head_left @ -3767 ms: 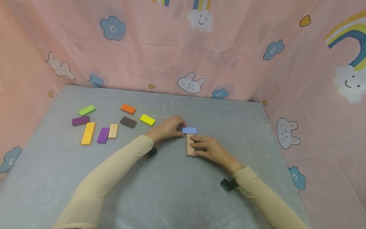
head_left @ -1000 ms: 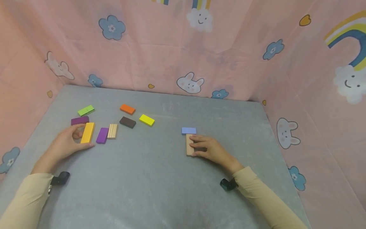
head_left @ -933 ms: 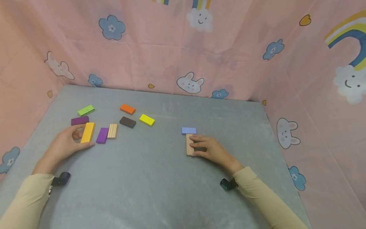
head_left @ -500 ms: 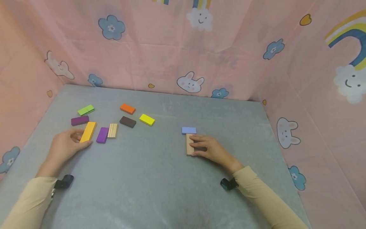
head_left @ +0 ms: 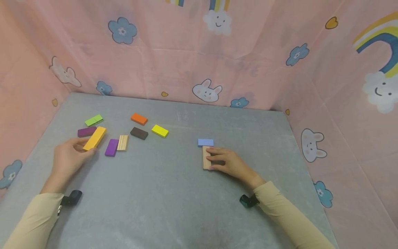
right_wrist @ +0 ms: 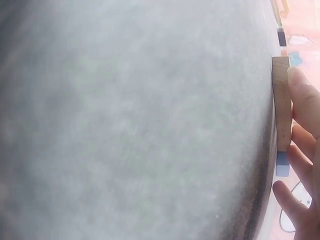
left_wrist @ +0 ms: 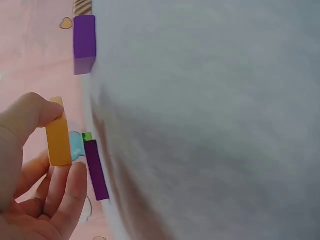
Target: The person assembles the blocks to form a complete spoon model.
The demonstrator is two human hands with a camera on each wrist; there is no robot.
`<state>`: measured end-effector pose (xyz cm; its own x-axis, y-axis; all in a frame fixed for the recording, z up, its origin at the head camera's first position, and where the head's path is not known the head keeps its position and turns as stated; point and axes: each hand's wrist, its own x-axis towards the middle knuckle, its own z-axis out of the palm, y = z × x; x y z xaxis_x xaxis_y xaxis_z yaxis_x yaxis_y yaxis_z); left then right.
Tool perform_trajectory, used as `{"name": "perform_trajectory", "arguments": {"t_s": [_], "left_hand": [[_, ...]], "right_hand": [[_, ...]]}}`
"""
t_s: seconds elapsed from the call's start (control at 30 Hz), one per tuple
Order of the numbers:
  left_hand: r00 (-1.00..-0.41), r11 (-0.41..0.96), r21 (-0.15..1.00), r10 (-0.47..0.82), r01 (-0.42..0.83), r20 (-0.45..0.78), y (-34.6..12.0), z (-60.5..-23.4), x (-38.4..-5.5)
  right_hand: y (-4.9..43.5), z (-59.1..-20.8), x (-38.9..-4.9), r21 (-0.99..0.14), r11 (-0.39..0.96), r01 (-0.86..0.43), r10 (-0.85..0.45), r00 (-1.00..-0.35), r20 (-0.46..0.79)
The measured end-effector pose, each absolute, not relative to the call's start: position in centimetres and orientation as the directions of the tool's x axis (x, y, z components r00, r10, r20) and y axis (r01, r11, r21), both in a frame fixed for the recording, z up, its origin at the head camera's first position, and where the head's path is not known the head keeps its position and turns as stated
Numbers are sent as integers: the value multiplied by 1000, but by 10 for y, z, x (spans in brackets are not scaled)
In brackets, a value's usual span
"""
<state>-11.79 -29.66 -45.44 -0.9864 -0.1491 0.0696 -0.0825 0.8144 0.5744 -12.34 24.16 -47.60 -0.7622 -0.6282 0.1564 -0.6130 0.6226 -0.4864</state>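
Observation:
My left hand (head_left: pixel 66 159) pinches a yellow-orange wooden block (head_left: pixel 95 138) between thumb and fingers. The block is raised and tilted in the head view; in the left wrist view the thumb (left_wrist: pixel 50 111) presses one face of this orange block (left_wrist: pixel 59 140). My right hand (head_left: pixel 231 164) holds a plain wooden block (head_left: pixel 206 157) lying on the grey table, its thumb near the close end and fingertips along the right side. A light blue block (head_left: pixel 205 142) lies crosswise at the far end of the plain block. In the right wrist view the thumb (right_wrist: pixel 298 78) lies against the wood.
Near my left hand lie a dark purple block (head_left: pixel 86 131), a green block (head_left: pixel 94 120), a violet block (head_left: pixel 111 147) and a striped block (head_left: pixel 122 143). Farther right are orange (head_left: pixel 139 118), dark brown (head_left: pixel 139 133) and yellow blocks (head_left: pixel 160 131). A pink curtain (head_left: pixel 155 65) borders the table.
My left hand has left the light blue block, gone to the far left and picked up the yellow-orange block, which has risen and tilted. The right hand has stayed in place.

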Motion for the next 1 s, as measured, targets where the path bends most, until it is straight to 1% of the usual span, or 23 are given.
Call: {"name": "perform_trajectory", "arguments": {"t_s": [0.13,0.37,0.53,0.7,0.8,1.0], "left_hand": [[-987,814,578,-131,-55,91,-291,-448,-123],[-989,801,597,-45,49,142,-272,-441,-141],[-993,757,647,8,85,121,-253,-438,-157],[-985,713,682,89,166,147,-230,-436,-177],[-975,701,677,151,223,166,-213,-437,-190],[-956,681,677,261,279,132,-171,-438,-217]], "right_hand": [[242,-475,-123,-491,620,-612,-627,-763,159],[242,-474,-123,-496,617,-611,-634,-759,146],[242,-474,-122,-486,614,-622,-643,-751,148],[241,-474,-121,-452,617,-645,-655,-738,160],[241,-473,-121,-428,624,-654,-658,-735,163],[241,-473,-120,-376,623,-685,-671,-716,192]]}}
